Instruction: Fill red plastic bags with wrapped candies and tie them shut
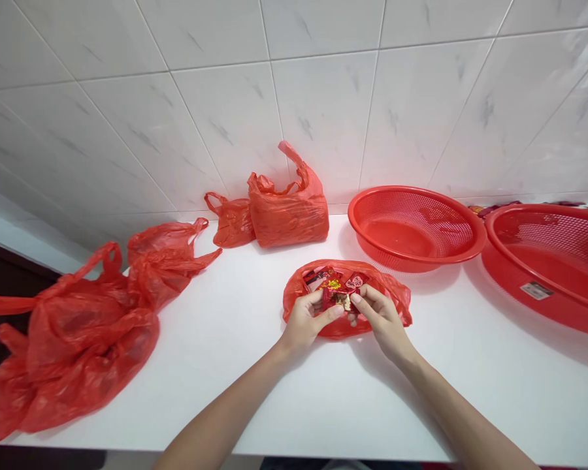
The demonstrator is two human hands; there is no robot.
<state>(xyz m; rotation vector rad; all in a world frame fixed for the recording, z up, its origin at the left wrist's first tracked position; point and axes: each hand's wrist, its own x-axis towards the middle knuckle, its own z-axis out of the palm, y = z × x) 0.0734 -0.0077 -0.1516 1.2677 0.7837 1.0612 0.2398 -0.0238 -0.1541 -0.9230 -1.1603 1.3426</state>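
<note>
An opened red plastic bag (396,297) lies on the white table, with small red printed packets (355,281) inside it. Over its near side, my left hand (308,320) and my right hand (378,316) pinch a small red-and-gold wrapped packet (340,298) between thumbs and fingers. The left hand grips the packet's left part, the right hand its right edge. Fingertips behind the packet are partly hidden. What is inside the wrapper does not show.
Full red bags (289,212) stand by the tiled wall, and more red bags (88,346) heap along the left side. Behind and to the right sit a red perforated basket (416,261) and a larger red basket (558,297). The white table (200,391) ends in front of me.
</note>
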